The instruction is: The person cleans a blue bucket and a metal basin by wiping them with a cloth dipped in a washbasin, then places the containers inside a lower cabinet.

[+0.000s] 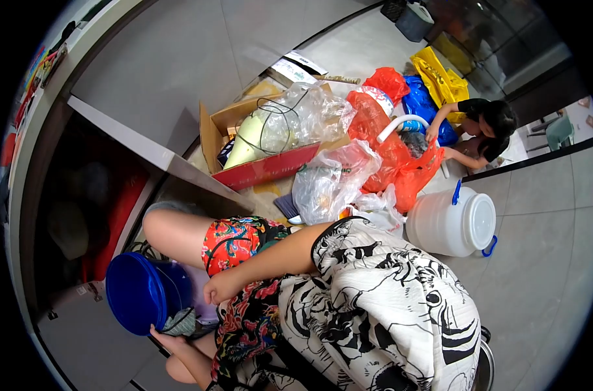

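Observation:
A blue bucket point(137, 293) is tipped in front of the cabinet, its round end facing left. My left hand point(168, 341) grips its lower rim with the fingertips. Close by that hand, a grey-white crumpled piece point(180, 322) lies against the bucket's side. My right hand point(223, 287) hovers over my floral shorts point(237, 244), to the right of the bucket and apart from it. Its fingers are curled in, and whatever they may hold is hidden.
A red-sided cardboard box point(267, 168) holds a pale green gourd point(245, 140) and clear plastic. Red bags point(378, 127) and a clear bag point(335, 179) lie beside it. A white lidded barrel point(440, 223) stands nearby. Another person point(482, 130) handles a red bag. An open cabinet point(81, 208) is at left.

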`<state>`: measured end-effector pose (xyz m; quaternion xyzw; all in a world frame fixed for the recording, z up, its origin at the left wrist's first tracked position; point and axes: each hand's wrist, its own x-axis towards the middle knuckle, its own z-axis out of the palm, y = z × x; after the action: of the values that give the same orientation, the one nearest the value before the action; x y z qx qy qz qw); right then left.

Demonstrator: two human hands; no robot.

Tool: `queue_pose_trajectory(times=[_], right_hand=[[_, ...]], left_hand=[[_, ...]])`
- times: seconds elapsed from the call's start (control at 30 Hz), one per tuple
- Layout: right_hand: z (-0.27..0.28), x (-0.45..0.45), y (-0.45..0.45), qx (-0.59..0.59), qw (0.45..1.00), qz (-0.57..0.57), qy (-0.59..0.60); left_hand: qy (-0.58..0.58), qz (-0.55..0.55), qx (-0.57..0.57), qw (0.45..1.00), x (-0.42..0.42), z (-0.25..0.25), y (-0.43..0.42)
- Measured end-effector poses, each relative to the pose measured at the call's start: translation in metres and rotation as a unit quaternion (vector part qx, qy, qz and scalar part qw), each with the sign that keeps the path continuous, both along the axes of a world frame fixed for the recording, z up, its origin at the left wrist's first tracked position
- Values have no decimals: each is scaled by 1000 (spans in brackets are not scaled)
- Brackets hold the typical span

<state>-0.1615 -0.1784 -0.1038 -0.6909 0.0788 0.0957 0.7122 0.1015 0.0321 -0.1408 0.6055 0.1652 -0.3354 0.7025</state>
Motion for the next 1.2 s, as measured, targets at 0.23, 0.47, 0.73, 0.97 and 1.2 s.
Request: queue_pose_trajectory(times=[0.23,0.47,0.73,0.97,1.2], right_hand=[[5,-1,0,-23,1000,6,4],[2,1,3,14,1000,-2,25],[30,75,16,185,933,-250,182],[66,136,26,237,910,-233,249],[76,159,44,258,923,-170,230]], left_hand=[[10,-25,-7,1000,-2,4,1],[-27,26,8,999,9,-12,15],[-54,75,-112,989,0,6,39],[-156,87,-88,980,-6,78,39],[-240,43,-19,970,-20,117,35]])
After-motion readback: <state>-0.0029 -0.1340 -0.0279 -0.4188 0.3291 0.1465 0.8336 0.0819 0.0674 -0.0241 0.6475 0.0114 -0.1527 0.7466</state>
